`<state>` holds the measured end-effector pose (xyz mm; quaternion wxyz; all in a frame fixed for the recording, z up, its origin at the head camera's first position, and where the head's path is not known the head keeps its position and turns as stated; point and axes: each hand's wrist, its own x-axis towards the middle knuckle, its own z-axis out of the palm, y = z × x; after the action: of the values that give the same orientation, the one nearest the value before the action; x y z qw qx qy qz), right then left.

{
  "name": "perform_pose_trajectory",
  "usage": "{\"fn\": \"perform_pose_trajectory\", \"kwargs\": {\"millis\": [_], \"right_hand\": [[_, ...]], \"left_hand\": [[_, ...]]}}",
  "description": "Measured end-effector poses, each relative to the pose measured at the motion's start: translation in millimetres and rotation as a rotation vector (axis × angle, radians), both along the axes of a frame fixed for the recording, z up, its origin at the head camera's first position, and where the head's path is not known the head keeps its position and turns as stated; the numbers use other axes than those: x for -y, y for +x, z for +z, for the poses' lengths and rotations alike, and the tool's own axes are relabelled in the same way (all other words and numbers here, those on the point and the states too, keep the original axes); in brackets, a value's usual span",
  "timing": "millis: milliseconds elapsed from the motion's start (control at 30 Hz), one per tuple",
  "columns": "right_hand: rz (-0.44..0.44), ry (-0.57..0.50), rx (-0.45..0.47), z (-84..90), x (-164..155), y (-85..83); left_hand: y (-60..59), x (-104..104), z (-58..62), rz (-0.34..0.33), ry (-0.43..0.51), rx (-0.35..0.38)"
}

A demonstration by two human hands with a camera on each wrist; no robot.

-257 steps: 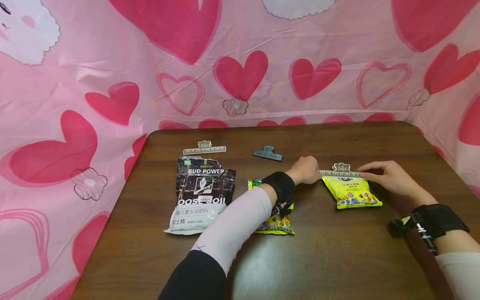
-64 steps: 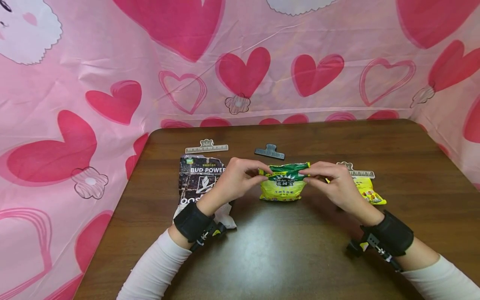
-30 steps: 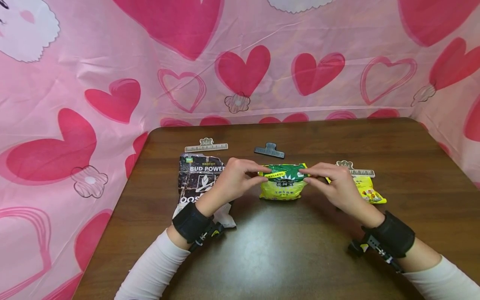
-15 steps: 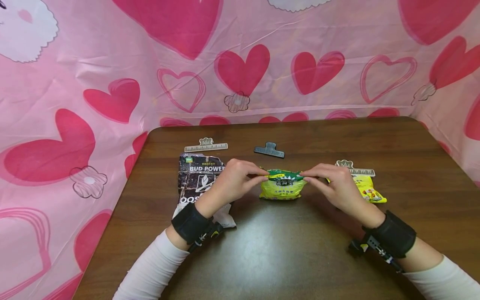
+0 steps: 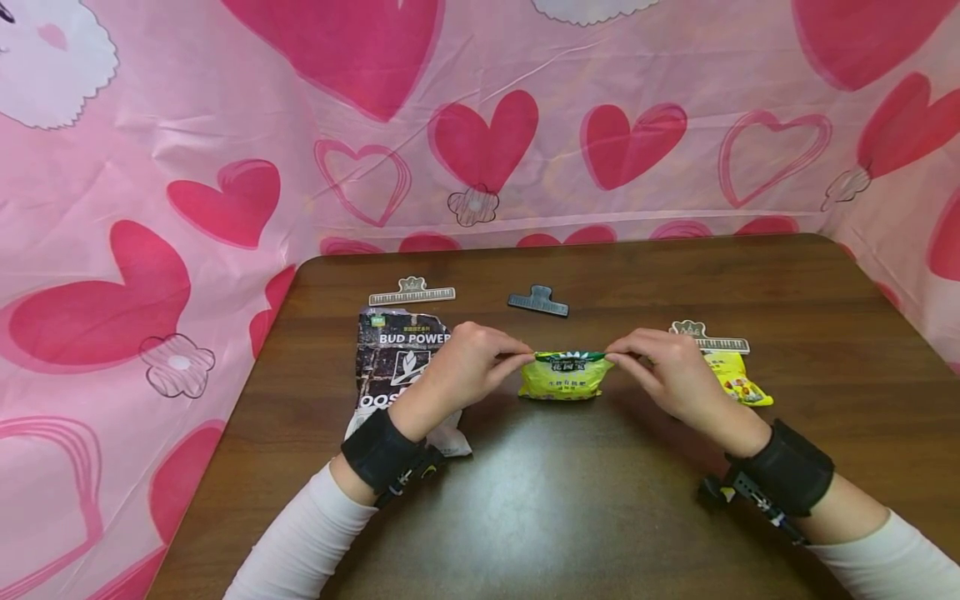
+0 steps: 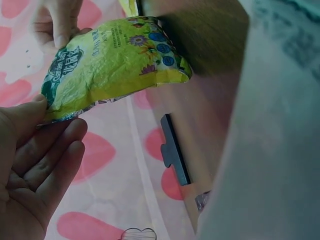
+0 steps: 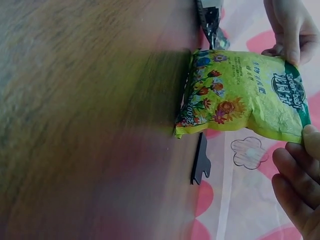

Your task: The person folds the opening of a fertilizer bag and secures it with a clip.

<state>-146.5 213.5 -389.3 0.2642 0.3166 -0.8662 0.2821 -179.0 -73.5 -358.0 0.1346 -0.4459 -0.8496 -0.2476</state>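
Between my hands, a yellow-and-green fertilizer bag stands at the middle of the table with its top edge stretched taut. My left hand pinches the top left corner between thumb and fingers. At the top right corner, my right hand pinches it the same way. Only a thin green strip shows along the top in the head view. Both wrist views show the flower-printed front of the bag; its back is hidden. Behind it lies a dark blue-grey clip.
Left, a black-and-white soil bag lies partly under my left forearm, a pale piano-key clip beyond it. Right, a smaller yellow bag bears a similar clip, partly behind my right hand. Pink heart-printed cloth surrounds the wooden table.
Earlier my hands were at the right-hand bag's clip, and the green-yellow bag lay flat. Since then both hands took its top corners; the broad green top has shrunk from sight to a thin strip.
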Motion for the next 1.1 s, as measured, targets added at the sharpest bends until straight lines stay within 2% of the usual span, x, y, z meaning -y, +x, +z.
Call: {"fn": "perform_pose_trajectory", "kwargs": {"millis": [467, 733, 900, 1100], "right_hand": [[0.004, 0.07, 0.001, 5.4, -0.6, 0.1], [0.031, 0.071, 0.018, 4.2, -1.5, -2.1], [0.033, 0.115, 0.039, 6.7, -3.6, -2.1], [0.064, 0.196, -0.012, 13.7, -5.1, -3.0]], "left_hand": [[3.7, -2.5, 2.9, 0.028, -0.044, -0.058], [3.8, -1.9, 2.7, 0.05, -0.074, -0.099], [2.9, -0.8, 4.4, 0.048, -0.075, -0.077], [3.8, -2.2, 7.6, 0.042, -0.094, -0.027]]}}
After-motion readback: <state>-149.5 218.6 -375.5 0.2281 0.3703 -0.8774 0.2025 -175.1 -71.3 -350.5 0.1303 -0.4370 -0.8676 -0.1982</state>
